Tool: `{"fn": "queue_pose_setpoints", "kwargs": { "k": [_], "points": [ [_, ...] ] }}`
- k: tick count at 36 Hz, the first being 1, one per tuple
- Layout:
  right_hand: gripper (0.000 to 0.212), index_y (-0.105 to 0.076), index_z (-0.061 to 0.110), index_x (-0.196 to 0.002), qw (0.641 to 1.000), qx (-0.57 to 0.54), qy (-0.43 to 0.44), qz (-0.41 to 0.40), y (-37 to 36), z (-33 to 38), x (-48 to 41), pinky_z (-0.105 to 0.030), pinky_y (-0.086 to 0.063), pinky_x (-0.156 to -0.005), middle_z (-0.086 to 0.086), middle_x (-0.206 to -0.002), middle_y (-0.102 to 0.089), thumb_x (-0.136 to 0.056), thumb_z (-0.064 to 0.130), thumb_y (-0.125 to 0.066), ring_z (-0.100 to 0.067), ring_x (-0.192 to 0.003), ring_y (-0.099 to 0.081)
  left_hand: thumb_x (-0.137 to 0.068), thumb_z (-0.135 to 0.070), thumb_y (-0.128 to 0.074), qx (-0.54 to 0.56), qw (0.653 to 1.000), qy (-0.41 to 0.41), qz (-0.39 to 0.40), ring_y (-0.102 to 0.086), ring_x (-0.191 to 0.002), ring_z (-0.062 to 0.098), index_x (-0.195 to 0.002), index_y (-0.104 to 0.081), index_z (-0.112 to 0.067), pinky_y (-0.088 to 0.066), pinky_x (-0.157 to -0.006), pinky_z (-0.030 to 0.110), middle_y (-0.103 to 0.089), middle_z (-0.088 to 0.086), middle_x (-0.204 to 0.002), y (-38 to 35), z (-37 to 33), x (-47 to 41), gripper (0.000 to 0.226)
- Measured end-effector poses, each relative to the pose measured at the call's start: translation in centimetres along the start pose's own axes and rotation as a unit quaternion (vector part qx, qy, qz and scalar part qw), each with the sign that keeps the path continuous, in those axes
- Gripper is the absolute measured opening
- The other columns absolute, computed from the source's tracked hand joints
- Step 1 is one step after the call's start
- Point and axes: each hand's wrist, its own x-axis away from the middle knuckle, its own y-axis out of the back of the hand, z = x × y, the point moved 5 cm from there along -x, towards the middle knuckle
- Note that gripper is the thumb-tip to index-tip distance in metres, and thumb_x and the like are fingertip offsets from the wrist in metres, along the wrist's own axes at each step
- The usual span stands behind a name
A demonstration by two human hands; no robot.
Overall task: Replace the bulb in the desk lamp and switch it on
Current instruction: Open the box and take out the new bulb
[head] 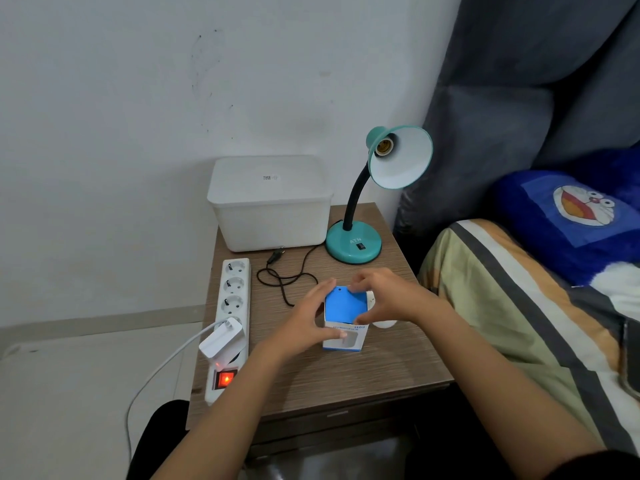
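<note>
A teal desk lamp stands at the back right of the wooden bedside table. Its shade tilts toward me and the socket inside holds no bulb. The lamp's black cord and unplugged plug lie loose on the table. A small blue-and-white box stands upright in the middle of the table. My left hand grips its left side and my right hand presses on its blue top flap. A white rounded object peeks out behind my right hand.
A white power strip with a lit red switch lies along the table's left edge, with a white adapter plugged in. A white lidded plastic bin sits at the back. A bed with a blue pillow is on the right.
</note>
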Motion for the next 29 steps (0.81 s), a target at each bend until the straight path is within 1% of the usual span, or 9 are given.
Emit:
{"fn": "queue_pose_setpoints", "kwargs": {
  "k": [7, 12, 16, 20, 23, 25, 29],
  "points": [
    [0.067, -0.044, 0.018, -0.139, 1.000, 0.025, 0.011, 0.012, 0.23, 0.39, 0.12, -0.031, -0.037, -0.100, 0.004, -0.142, -0.040, -0.080, 0.037, -0.069, -0.015, -0.131, -0.033, -0.073, -0.028, -0.077, -0.016, 1.000, -0.001, 0.000, -0.015, -0.129, -0.005, -0.148, -0.017, -0.027, -0.019, -0.104, 0.018, -0.016, -0.007, -0.155, -0.04, -0.23, -0.01, 0.096],
    [0.067, -0.045, 0.017, -0.138, 0.999, 0.033, 0.018, 0.014, 0.24, 0.53, 0.13, -0.033, -0.038, -0.102, 0.003, -0.142, -0.041, -0.079, 0.038, -0.070, -0.015, -0.131, -0.033, -0.074, -0.026, -0.077, -0.020, 1.000, -0.004, -0.002, -0.016, -0.128, -0.004, -0.148, -0.016, -0.026, -0.020, -0.104, 0.018, -0.015, -0.006, -0.155, -0.05, -0.41, 0.05, 0.095],
    [0.068, -0.045, 0.016, -0.138, 0.999, 0.043, 0.022, 0.010, 0.17, 0.57, 0.05, -0.031, -0.039, -0.099, 0.002, -0.141, -0.041, -0.079, 0.038, -0.070, -0.015, -0.130, -0.034, -0.073, -0.025, -0.077, -0.014, 1.000, -0.002, -0.004, -0.019, -0.131, -0.001, -0.148, -0.017, -0.026, -0.025, -0.109, 0.023, -0.016, -0.005, -0.155, -0.05, -0.44, 0.08, 0.096],
    [0.067, -0.047, 0.015, -0.136, 0.998, 0.055, 0.024, 0.009, 0.13, 0.65, -0.05, -0.033, -0.041, -0.098, 0.000, -0.140, -0.042, -0.079, 0.039, -0.070, -0.017, -0.129, -0.035, -0.073, -0.024, -0.077, -0.013, 1.000, -0.001, -0.007, -0.020, -0.131, 0.000, -0.148, -0.017, -0.026, -0.025, -0.107, 0.022, -0.016, -0.006, -0.154, -0.09, -0.51, 0.10, 0.096],
    [0.067, -0.047, 0.015, -0.136, 0.998, 0.061, 0.026, 0.000, 0.08, 0.69, -0.02, -0.031, -0.039, -0.096, 0.000, -0.140, -0.043, -0.079, 0.040, -0.069, -0.017, -0.129, -0.035, -0.073, -0.025, -0.078, -0.008, 1.000, 0.001, -0.008, -0.022, -0.138, 0.008, -0.147, -0.018, -0.026, -0.027, -0.113, 0.030, -0.016, -0.006, -0.155, -0.10, -0.41, 0.14, 0.096],
    [0.066, -0.048, 0.014, -0.135, 0.998, 0.063, 0.029, -0.008, 0.01, 0.62, 0.00, -0.031, -0.040, -0.093, 0.000, -0.138, -0.045, -0.078, 0.040, -0.069, -0.016, -0.129, -0.036, -0.072, -0.025, -0.078, -0.008, 1.000, 0.004, -0.009, -0.022, -0.139, 0.010, -0.147, -0.018, -0.027, -0.029, -0.115, 0.036, -0.016, -0.006, -0.155, -0.10, -0.31, 0.16, 0.096],
    [0.062, -0.054, 0.012, -0.129, 0.997, 0.063, 0.040, -0.024, 0.04, 0.64, 0.14, -0.033, -0.045, -0.089, 0.001, -0.132, -0.051, -0.076, 0.041, -0.069, -0.017, -0.121, -0.041, -0.072, -0.026, -0.078, 0.002, 1.000, 0.006, -0.008, -0.023, -0.139, 0.010, -0.147, -0.019, -0.028, -0.030, -0.114, 0.038, -0.016, -0.008, -0.154, -0.11, -0.22, 0.20, 0.095]
  ]
}}
